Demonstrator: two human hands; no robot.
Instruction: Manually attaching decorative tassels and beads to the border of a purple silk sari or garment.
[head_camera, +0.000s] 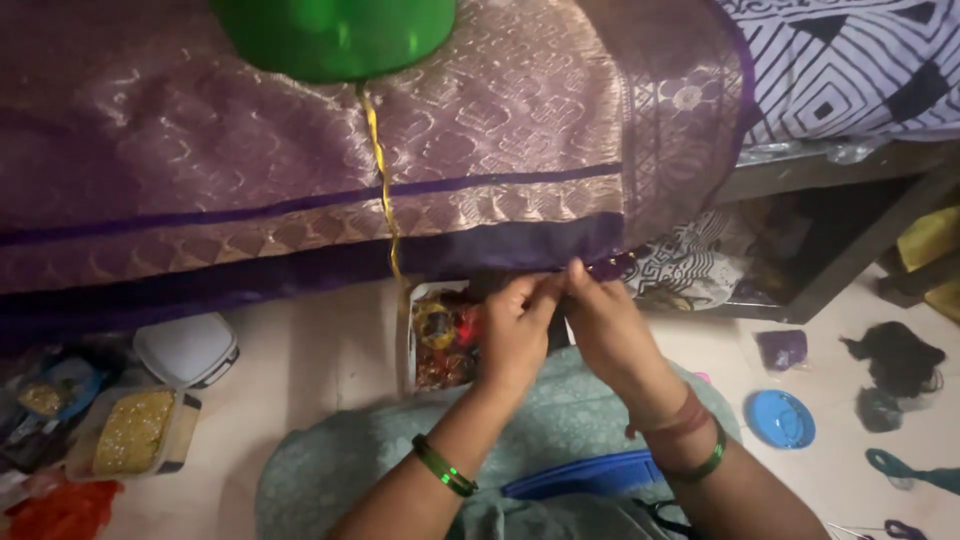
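Hands meet at the lower hem of a purple and gold woven fabric (300, 150) that hangs down over the front edge of a bed. Left hand (515, 330) has fingers pinched tight on the dark purple border of the fabric, right hand (605, 325) pinched on the same hem just beside it, fingertips of both touching or nearly so. Cannot tell if a needle or bead sits between the fingers, too small and blurred. Yellow thread (383, 190) runs down over the fabric from a green bowl-shaped thing (335, 35) at the top edge of view, ending near the hem just left of the hands. Directly below the left hand, on the floor, an open white box (440, 340) of mixed red and gold pieces, partly hidden by the hand. Green bangles on both wrists, red thread on the right wrist too. Lap is covered by pale green cloth (560, 420), with a blue strip (585, 475) lying on it near the right forearm. Floor left side: white lidded container (185, 350), and near it a clear tub of gold beads (130, 435). Floor right side: round blue lid (780, 418), a small purple piece (782, 348), dark thread bundles (895, 365), well apart from the hands. Patterned black-and-white sheet (850, 60) on the bed at upper right.
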